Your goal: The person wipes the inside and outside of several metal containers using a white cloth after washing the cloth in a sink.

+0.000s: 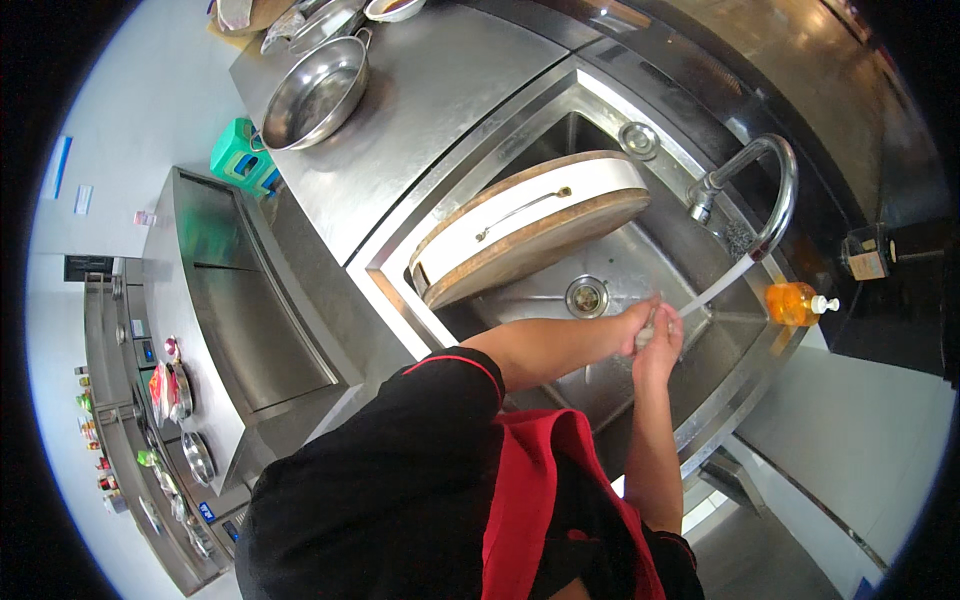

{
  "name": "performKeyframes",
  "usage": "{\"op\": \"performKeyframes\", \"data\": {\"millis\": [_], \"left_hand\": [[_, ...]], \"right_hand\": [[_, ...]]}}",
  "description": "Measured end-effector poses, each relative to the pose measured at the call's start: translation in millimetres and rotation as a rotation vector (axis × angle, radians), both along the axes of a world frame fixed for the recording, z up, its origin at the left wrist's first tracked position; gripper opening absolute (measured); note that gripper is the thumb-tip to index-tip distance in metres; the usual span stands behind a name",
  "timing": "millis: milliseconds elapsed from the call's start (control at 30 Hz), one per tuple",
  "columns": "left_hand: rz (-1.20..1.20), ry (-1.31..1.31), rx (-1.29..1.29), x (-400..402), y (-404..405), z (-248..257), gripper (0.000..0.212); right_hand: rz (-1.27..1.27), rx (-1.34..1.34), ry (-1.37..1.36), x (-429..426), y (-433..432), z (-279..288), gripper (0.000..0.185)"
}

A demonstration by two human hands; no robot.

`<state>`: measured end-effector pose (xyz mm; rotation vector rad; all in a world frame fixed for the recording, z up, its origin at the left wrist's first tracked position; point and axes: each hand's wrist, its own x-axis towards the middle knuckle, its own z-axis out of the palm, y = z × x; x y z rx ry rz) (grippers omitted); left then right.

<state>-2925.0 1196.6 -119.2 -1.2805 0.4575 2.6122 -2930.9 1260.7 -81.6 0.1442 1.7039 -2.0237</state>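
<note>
My left hand (637,322) and my right hand (661,341) are pressed together over the steel sink basin (675,262). A small pale thing (643,336) shows between them, too blurred to name. Water from the curved chrome faucet (784,187) streams onto my fingers. To the left, a large round chopping board with wooden faces (540,240) leans on its edge in the sink; a white band (525,210) with a metal handle (523,215) runs round its rim. The drain strainer (586,297) lies between the board and my hands, with bits of debris in it.
An orange soap pump bottle (791,304) stands at the sink's right rim. A round metal lid-like piece (639,140) is at the back rim. On the steel counter (427,97) is a two-handled steel pan (319,94). A green plastic stool (244,157) stands beyond the counter.
</note>
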Motion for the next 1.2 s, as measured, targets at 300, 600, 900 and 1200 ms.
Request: {"op": "performKeyframes", "data": {"millis": [300, 600, 900, 1200], "left_hand": [[-0.017, 0.160, -0.136, -25, 16, 26, 0.026], [-0.320, 0.147, -0.218, -37, 11, 12, 0.018], [-0.164, 0.168, -0.104, -26, 3, -6, 0.025], [-0.195, 0.196, -0.095, -34, 6, 20, 0.014]], "right_hand": [[0.031, 0.384, 0.144, -36, 20, -37, 0.041], [0.327, 0.565, 0.396, -52, 62, -32, 0.040], [0.340, 0.520, 0.344, -61, 59, -29, 0.023], [0.586, 0.412, 0.199, -99, 37, 48, 0.019]]}}
